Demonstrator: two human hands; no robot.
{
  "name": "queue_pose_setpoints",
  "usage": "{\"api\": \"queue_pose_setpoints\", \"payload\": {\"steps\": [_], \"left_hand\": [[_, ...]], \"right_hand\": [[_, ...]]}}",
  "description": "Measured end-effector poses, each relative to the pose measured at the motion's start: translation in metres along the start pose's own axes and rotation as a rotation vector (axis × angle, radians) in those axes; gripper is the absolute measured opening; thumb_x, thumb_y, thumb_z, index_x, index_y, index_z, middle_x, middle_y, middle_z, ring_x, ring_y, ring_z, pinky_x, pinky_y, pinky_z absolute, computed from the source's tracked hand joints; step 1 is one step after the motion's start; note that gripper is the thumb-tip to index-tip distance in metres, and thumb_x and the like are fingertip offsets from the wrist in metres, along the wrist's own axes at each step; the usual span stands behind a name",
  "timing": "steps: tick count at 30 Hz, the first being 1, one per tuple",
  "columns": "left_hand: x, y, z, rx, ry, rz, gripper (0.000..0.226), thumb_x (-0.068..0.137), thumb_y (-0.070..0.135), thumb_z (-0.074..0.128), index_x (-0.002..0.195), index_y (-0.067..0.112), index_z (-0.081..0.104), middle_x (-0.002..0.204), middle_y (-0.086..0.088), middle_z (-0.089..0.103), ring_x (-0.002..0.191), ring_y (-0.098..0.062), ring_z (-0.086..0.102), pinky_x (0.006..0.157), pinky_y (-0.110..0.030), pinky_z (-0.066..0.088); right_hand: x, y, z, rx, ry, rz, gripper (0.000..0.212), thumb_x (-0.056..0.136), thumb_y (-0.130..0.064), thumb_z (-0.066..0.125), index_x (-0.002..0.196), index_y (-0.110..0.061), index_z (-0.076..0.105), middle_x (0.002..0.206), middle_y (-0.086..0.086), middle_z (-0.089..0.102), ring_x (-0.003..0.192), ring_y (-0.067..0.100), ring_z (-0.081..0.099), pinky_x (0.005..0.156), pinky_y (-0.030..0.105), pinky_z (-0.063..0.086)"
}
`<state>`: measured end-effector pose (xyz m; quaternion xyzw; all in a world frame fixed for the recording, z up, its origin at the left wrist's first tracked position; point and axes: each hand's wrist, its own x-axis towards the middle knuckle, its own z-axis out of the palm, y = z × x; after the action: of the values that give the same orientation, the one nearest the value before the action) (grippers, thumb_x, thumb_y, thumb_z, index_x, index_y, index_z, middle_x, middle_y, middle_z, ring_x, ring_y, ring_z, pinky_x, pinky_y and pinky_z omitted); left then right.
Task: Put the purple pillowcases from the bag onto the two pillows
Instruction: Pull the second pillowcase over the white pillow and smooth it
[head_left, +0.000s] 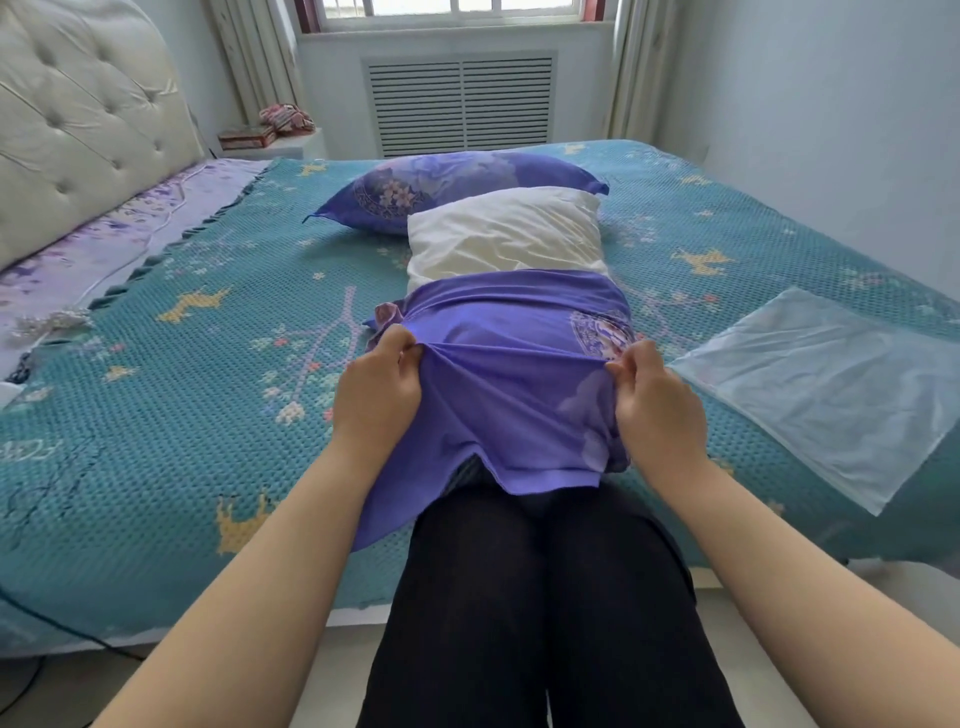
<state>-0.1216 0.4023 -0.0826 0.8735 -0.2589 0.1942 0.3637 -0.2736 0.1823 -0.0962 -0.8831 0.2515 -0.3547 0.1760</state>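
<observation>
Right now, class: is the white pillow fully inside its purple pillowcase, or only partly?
Only partly. The purple pillowcase covers the near end of the white pillow; its far half lies bare. Both hands grip the case.

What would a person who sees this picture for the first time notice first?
At the centre, both hands, the left hand and the right hand, pinch a purple pillowcase that covers only the near half of a white pillow. Behind it, a second pillow already wears its purple case. To the right, a clear bag lies flat on the teal bedspread.
</observation>
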Motion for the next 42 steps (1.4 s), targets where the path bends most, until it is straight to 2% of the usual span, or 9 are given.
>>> {"api": "queue_pose_setpoints", "payload": {"steps": [9,12,15,19,23,27,32,38,42], "left_hand": [[0.025,-0.01,0.0,-0.105,-0.528,-0.011,0.029,0.091,0.024,0.058,0.066,0.022,0.046,0.061,0.005,0.045,0.062,-0.013,0.044,0.059,-0.027,0.033],[0.025,-0.024,0.002,-0.105,-0.393,-0.083,0.017,0.091,0.02,0.058,0.076,0.019,0.05,0.065,0.0,0.05,0.069,-0.023,0.048,0.064,-0.031,0.034],[0.023,-0.023,0.008,-0.087,-0.224,-0.12,0.008,0.09,0.022,0.058,0.086,0.015,0.055,0.071,-0.002,0.055,0.073,-0.027,0.054,0.067,-0.032,0.037],[0.018,-0.015,0.012,-0.078,-0.146,-0.098,0.014,0.086,0.027,0.064,0.083,0.013,0.061,0.072,-0.003,0.057,0.073,-0.028,0.055,0.066,-0.031,0.037],[0.011,-0.017,0.017,-0.008,-0.104,-0.131,0.017,0.089,0.029,0.059,0.092,0.013,0.063,0.095,-0.018,0.055,0.091,-0.037,0.055,0.081,-0.039,0.041],[0.009,-0.005,0.018,-0.043,-0.024,-0.203,0.018,0.097,0.022,0.046,0.103,0.008,0.055,0.101,-0.026,0.062,0.093,-0.044,0.057,0.072,-0.041,0.039],[0.036,-0.023,0.01,-0.184,-0.193,-0.239,0.017,0.097,0.02,0.047,0.092,0.007,0.057,0.085,-0.018,0.061,0.083,-0.031,0.057,0.071,-0.034,0.038],[0.046,-0.035,-0.008,-0.454,-0.554,-0.258,0.019,0.09,0.029,0.06,0.077,0.015,0.06,0.069,-0.005,0.051,0.06,-0.01,0.043,0.054,-0.026,0.033],[0.047,-0.036,0.001,-0.428,-0.401,-0.101,0.015,0.086,0.031,0.051,0.077,0.019,0.053,0.072,-0.008,0.051,0.069,-0.013,0.044,0.064,-0.031,0.034]], "right_hand": [[0.016,0.007,0.005,0.097,-0.087,0.224,0.015,0.098,-0.026,0.043,0.098,-0.011,0.042,0.078,0.01,0.055,0.081,0.039,0.059,0.062,0.038,0.035],[0.012,0.01,0.007,0.374,-0.253,0.241,0.021,0.092,-0.029,0.058,0.094,-0.013,0.045,0.082,0.002,0.055,0.081,0.027,0.056,0.073,0.035,0.038],[0.002,0.022,0.006,0.096,-0.441,0.07,0.042,0.075,-0.039,0.075,0.1,-0.012,0.054,0.09,0.004,0.052,0.088,0.024,0.048,0.082,0.035,0.039],[-0.012,0.031,0.003,-0.17,-0.224,0.136,0.021,0.085,-0.029,0.064,0.089,-0.01,0.057,0.096,0.019,0.056,0.091,0.038,0.056,0.074,0.04,0.041],[-0.019,0.016,0.005,0.114,0.118,0.202,0.008,0.088,-0.013,0.058,0.087,-0.006,0.056,0.086,0.017,0.061,0.075,0.035,0.056,0.061,0.031,0.027],[-0.005,-0.01,0.013,0.495,0.215,0.218,0.008,0.091,-0.009,0.054,0.087,-0.014,0.05,0.068,-0.003,0.052,0.064,0.017,0.046,0.059,0.026,0.028],[0.059,-0.015,-0.003,0.514,-0.383,0.043,0.027,0.096,-0.016,0.052,0.069,-0.012,0.049,0.059,-0.003,0.041,0.051,-0.002,0.036,0.056,0.026,0.031],[0.101,0.006,-0.046,0.285,-0.953,0.06,0.029,0.084,-0.028,0.069,0.065,-0.013,0.052,0.057,-0.006,0.048,0.052,0.008,0.046,0.047,0.022,0.036],[0.092,0.003,-0.023,0.039,-0.391,-0.084,0.02,0.084,-0.026,0.068,0.09,-0.007,0.064,0.08,0.01,0.061,0.081,0.029,0.057,0.07,0.033,0.039]]}}
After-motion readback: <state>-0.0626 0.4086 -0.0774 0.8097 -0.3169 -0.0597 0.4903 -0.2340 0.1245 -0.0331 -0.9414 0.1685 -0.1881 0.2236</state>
